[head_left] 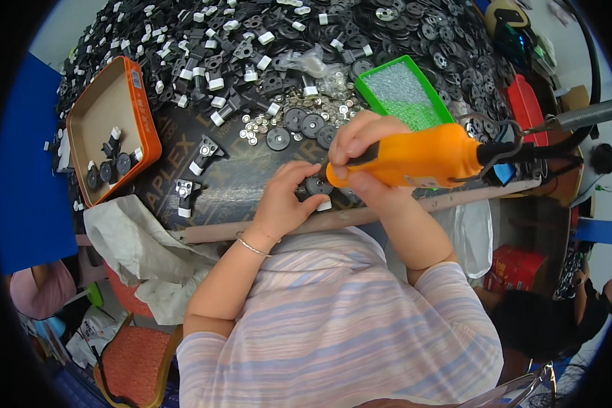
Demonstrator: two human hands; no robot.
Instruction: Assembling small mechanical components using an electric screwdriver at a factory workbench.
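Note:
My right hand (374,153) is wrapped round an orange electric screwdriver (438,155), its nose pointing left and down. Close beneath that nose, my left hand (283,198) grips a small part with a black wheel (317,185) between thumb and fingers; a white end (324,204) shows by the thumb. The screwdriver's tip is hidden, so I cannot tell whether it touches the wheel. Two black brackets with white ends, one upper (205,155) and one lower (184,197), lie left of my left hand. Several loose black wheels (277,139) lie just beyond my hands.
Black brackets (204,61) and black discs (428,34) heap up across the far side. Small metal pieces (255,127) lie before them. An orange-rimmed tray (145,112) stands left, a green tray (362,87) of small silvery pieces right. A spring (588,114) and cable reach the screwdriver.

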